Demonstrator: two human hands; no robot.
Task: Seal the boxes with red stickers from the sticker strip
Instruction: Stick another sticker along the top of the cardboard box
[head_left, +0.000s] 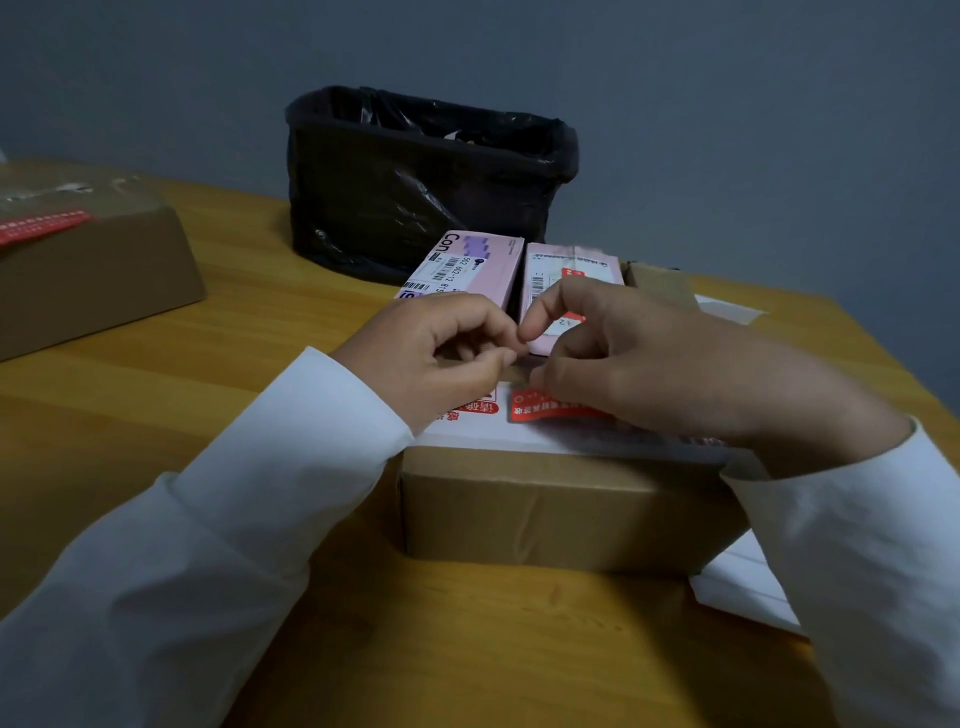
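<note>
A brown cardboard box (561, 504) stands on the wooden table in front of me. On its top lies a white sticker strip (524, 434) with red stickers; one red sticker (550, 408) shows between my hands. My left hand (441, 353) hovers over the strip's left end with fingers curled, thumb and forefinger pinched together. My right hand (639, 358) lies over the strip's right part, forefinger and thumb curled near the left hand's fingertips. Whatever the fingertips pinch is too small to make out.
Two pink boxes (478, 265) (571, 270) stand behind my hands, with a black lined bin (421, 182) beyond them. A larger brown box (88, 260) bearing a red sticker sits at the far left. White paper (743, 582) lies under the box's right side.
</note>
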